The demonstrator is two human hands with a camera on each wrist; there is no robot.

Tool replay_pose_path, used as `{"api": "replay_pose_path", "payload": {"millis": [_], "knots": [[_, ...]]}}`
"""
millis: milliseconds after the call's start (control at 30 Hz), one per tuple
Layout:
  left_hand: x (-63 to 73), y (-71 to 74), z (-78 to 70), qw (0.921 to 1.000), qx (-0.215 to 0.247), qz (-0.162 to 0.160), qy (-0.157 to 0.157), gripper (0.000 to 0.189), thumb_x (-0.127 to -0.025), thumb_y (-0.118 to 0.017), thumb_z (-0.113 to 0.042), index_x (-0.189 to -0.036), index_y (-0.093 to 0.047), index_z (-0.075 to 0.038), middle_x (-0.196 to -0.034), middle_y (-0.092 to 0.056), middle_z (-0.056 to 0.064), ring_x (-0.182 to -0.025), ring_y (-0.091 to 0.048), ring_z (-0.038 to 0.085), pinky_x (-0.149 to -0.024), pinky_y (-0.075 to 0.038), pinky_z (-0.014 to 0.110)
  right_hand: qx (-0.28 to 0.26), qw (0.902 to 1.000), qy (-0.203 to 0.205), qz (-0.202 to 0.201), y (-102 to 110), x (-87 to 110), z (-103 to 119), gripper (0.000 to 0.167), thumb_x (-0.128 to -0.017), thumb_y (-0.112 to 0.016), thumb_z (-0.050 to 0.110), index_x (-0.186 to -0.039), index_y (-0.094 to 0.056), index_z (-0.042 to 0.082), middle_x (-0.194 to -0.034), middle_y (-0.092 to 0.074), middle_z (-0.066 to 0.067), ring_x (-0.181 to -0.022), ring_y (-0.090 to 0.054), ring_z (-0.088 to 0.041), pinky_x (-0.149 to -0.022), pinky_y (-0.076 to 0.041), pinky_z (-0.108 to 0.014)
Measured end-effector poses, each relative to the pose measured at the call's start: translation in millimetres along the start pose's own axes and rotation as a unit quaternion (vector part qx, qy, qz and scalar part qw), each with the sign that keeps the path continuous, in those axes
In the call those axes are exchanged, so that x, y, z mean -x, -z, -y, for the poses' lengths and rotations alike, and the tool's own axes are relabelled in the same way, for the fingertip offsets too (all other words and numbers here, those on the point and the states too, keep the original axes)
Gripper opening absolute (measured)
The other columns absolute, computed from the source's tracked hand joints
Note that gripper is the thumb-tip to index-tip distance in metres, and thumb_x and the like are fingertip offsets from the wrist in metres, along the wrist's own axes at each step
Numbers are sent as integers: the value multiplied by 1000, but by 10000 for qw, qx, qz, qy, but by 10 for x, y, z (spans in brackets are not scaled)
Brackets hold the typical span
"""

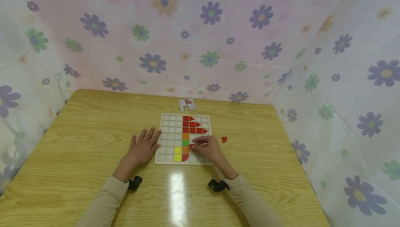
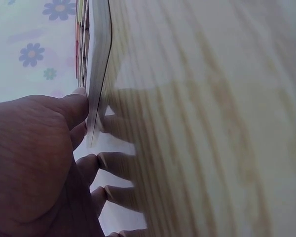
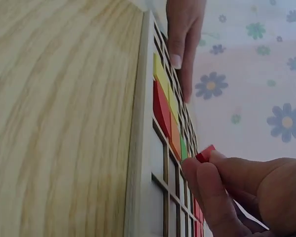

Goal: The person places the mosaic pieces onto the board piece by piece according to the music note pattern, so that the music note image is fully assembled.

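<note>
A pale wooden grid board (image 1: 170, 130) lies on the table, with colored tiles set in some of its cells. My right hand (image 1: 207, 149) is over its right half and pinches a small red piece (image 3: 205, 153) between thumb and fingers. That piece is beside an orange tile (image 1: 185, 150), below and right of a green tile (image 1: 185, 143). Two yellow tiles (image 1: 177, 154) and a red quarter-round tile (image 1: 185, 157) sit near the front. Rows of red tiles (image 1: 192, 130) with pointed ends fill the back. My left hand (image 1: 142, 150), fingers spread, touches the board's left edge.
A loose red quarter-round piece (image 1: 224, 139) lies on the table (image 1: 256, 157), right of the board. Behind the board is a small card (image 1: 186, 105) printed with a colored grid pattern. Black devices (image 1: 135, 183) are strapped at both wrists. Flowered curtains (image 1: 187, 46) surround the table.
</note>
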State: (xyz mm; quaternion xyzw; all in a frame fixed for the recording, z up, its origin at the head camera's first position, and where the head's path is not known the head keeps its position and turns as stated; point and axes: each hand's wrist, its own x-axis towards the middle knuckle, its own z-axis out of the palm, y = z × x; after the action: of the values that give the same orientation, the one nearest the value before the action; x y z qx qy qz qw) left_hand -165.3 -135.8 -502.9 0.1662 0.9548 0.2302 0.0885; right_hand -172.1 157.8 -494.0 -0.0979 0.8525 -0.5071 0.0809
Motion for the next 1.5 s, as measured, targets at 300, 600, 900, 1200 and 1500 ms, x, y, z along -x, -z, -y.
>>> {"api": "replay_pose_path", "payload": {"millis": [300, 600, 900, 1200, 1500], "knots": [[8, 22, 6, 9998, -168, -49, -35, 56, -110, -47, -28, -160, -33, -9, -166, -24, 21, -153, -15, 49, -114, -9, 78, 597, 9969, 520, -28, -216, -105, 126, 6, -93, -76, 11, -93, -80, 5, -91, -77, -7, -73, -63, -9, -67, -52, -21], [-4, -7, 10, 10000, 34, -28, -16, 56, -109, -46, -30, -160, -34, -9, -166, -23, 22, -153, -14, 50, -114, -7, 77, 757, 9954, 583, 13, -339, -259, 162, 6, -92, -78, 15, -91, -81, 10, -92, -75, -1, -68, -52, -11, -62, -43, -21], [-3, -7, 3, 10000, -52, 28, 27, 56, -110, -46, -31, -160, -33, -9, -167, -23, 21, -153, -15, 49, -115, -7, 77, 1266, 9907, 470, -146, -383, -337, 177, 10, -89, -82, 20, -86, -82, 11, -80, -75, 1, -68, -61, -7, -63, -50, -23], [6, 25, -9, 9998, -176, 51, 74, 57, -110, -46, -30, -161, -31, -11, -167, -22, 20, -153, -14, 49, -115, -9, 77, 1710, 9848, 267, -175, -409, -380, 195, 20, -86, -85, 29, -74, -78, 14, -67, -69, 5, -61, -58, -6, -56, -48, -23], [13, 39, -24, 9998, -167, 78, 64, 57, -110, -45, -30, -161, -31, -11, -167, -21, 20, -153, -13, 49, -115, -9, 77, 1894, 9813, 273, -182, -419, -392, 212, 25, -84, -86, 31, -69, -75, 14, -63, -66, 6, -57, -55, -5, -52, -44, -22]]}}
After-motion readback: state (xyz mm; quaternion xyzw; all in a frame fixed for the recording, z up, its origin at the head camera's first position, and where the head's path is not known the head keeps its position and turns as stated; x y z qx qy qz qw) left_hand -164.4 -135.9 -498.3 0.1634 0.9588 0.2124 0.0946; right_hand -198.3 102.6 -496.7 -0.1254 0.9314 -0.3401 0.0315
